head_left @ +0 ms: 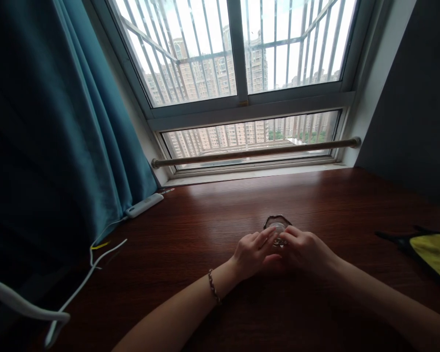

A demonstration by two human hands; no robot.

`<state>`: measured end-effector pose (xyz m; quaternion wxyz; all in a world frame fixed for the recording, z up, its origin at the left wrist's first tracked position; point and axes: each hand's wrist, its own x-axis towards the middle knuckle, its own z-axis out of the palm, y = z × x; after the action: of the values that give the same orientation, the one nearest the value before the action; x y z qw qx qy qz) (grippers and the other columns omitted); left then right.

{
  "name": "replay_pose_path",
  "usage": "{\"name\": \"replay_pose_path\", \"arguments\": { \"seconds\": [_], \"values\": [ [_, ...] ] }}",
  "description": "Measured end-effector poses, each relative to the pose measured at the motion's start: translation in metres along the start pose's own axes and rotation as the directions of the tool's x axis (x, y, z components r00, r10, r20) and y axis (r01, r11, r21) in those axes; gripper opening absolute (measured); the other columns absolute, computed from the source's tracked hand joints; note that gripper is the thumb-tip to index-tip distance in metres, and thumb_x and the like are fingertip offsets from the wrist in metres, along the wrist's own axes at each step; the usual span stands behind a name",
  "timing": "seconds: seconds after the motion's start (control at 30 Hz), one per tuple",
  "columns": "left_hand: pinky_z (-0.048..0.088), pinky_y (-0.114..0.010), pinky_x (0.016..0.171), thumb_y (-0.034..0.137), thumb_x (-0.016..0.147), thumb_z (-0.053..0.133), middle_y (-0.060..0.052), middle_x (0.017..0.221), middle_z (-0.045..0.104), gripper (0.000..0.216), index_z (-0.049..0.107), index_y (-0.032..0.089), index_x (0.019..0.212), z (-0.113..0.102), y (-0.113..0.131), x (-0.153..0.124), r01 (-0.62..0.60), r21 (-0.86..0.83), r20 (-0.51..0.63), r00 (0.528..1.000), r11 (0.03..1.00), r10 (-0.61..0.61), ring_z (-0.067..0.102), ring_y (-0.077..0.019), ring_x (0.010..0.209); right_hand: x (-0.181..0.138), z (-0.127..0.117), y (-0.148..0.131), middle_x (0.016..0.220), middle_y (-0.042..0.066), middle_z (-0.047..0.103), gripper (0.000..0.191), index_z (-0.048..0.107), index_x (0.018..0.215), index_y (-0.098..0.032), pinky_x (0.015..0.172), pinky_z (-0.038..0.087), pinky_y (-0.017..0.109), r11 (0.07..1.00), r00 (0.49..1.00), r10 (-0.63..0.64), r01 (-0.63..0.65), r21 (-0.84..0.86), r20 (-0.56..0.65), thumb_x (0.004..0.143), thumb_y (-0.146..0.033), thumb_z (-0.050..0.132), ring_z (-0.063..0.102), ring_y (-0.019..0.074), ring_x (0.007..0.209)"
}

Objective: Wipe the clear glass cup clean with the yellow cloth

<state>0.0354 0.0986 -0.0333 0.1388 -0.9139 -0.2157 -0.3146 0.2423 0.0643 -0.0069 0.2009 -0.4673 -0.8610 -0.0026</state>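
A small clear glass piece with a dark, scalloped rim (277, 218) is at the middle of the brown wooden tabletop. From the left, my left hand (254, 250) curves round its near side, with fingertips against the glass and a chain bracelet on the wrist. On the opposite side, my right hand (305, 248) has its fingers bent and pinched at the glass. Both hands hide the lower part of the piece, so its exact kind does not show.
A white power strip (144, 206) lies by the blue curtain (106, 146), and white cables (91, 274) run along the left. At right is a yellow and black cloth item (434, 254). A horizontal rail (256, 153) crosses the barred window behind the table (190, 205).
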Motion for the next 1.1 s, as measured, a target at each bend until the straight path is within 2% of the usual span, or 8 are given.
{"name": "replay_pose_path", "arguments": {
  "seconds": [0.13,0.27,0.47,0.57,0.67,0.77,0.93,1.1],
  "values": [
    [0.047,-0.026,0.059,0.045,0.089,0.045,-0.006,0.09,0.063,0.032,0.055,0.015,0.095,0.001,0.002,0.001,0.007,0.029,0.024,1.0,1.0,-0.008,0.059,-0.0149,0.07,-0.005,0.001,-0.018,0.086,0.001,0.054,0.011,0.051,0.093,-0.019,0.056,0.036,0.026,0.99,0.991,-0.135,0.135,0.026,0.006,0.088,-0.015,0.042,0.055,0.0137,0.066],
    [0.043,-0.024,0.054,0.036,0.092,0.043,-0.002,0.071,0.057,0.025,0.054,0.016,0.081,0.001,0.002,0.0,0.014,0.014,0.047,0.999,1.0,-0.014,0.053,-0.0132,0.061,-0.007,0.002,-0.017,0.082,0.002,0.054,0.013,0.051,0.094,-0.018,0.053,0.035,0.028,0.985,0.985,-0.169,0.168,-0.043,-0.015,0.087,-0.012,0.042,0.054,0.0156,0.063],
    [0.044,-0.025,0.059,0.032,0.092,0.044,-0.001,0.076,0.055,0.022,0.055,0.014,0.088,0.002,0.005,-0.004,0.058,-0.021,0.094,0.994,0.998,-0.056,0.052,-0.0122,0.065,-0.006,0.003,-0.015,0.086,0.003,0.056,0.017,0.052,0.097,-0.018,0.054,0.042,0.028,0.989,0.989,-0.145,0.145,-0.024,0.002,0.087,-0.012,0.039,0.057,0.0164,0.066],
    [0.046,-0.027,0.063,0.03,0.091,0.047,-0.002,0.081,0.055,0.019,0.055,0.014,0.094,0.006,-0.002,-0.002,0.125,-0.015,0.121,0.985,0.992,-0.122,0.053,-0.0123,0.071,-0.005,0.002,-0.014,0.115,0.008,0.054,0.032,0.045,0.119,-0.019,0.066,0.051,0.029,0.99,0.988,-0.141,0.141,-0.017,-0.062,0.088,-0.013,0.041,0.061,0.0187,0.087],
    [0.048,-0.03,0.068,0.029,0.089,0.05,-0.004,0.087,0.056,0.018,0.055,0.012,0.091,0.006,-0.03,0.0,0.238,0.024,0.132,0.962,0.971,-0.239,0.055,-0.0136,0.077,-0.005,0.001,-0.01,0.139,0.012,0.035,0.049,0.033,0.133,-0.021,0.081,0.052,0.034,0.992,0.982,-0.12,0.113,-0.06,-0.144,0.086,-0.014,0.045,0.056,0.0232,0.106],
    [0.049,-0.032,0.072,0.028,0.089,0.05,-0.006,0.096,0.056,0.019,0.055,0.012,0.099,-0.005,-0.079,-0.009,0.353,0.064,0.14,0.923,0.933,-0.359,0.056,-0.0146,0.082,-0.005,0.0,-0.006,0.141,0.013,0.032,0.046,0.035,0.132,-0.018,0.086,0.051,0.035,0.995,0.985,-0.088,0.081,-0.054,-0.145,0.087,-0.014,0.043,0.056,0.0221,0.106],
    [0.05,-0.034,0.076,0.028,0.089,0.051,-0.006,0.099,0.057,0.018,0.057,0.013,0.099,-0.039,-0.165,-0.055,0.458,0.109,0.188,0.862,0.882,-0.47,0.057,-0.0152,0.086,-0.004,0.006,0.0,0.141,0.014,0.031,0.044,0.041,0.129,-0.015,0.09,0.048,0.035,0.989,0.992,-0.116,0.11,-0.099,-0.055,0.085,-0.01,0.044,0.053,0.0231,0.11],
    [0.05,-0.035,0.076,0.028,0.089,0.051,-0.008,0.105,0.056,0.024,0.053,0.013,0.107,-0.053,-0.208,-0.103,0.639,0.175,0.086,0.748,0.749,-0.658,0.057,-0.0167,0.089,-0.006,0.014,0.004,0.142,0.015,0.029,0.049,0.042,0.128,-0.014,0.092,0.047,0.035,0.982,0.993,-0.114,0.119,-0.146,0.04,0.08,-0.009,0.05,0.051,0.0245,0.113]
  ]
}}
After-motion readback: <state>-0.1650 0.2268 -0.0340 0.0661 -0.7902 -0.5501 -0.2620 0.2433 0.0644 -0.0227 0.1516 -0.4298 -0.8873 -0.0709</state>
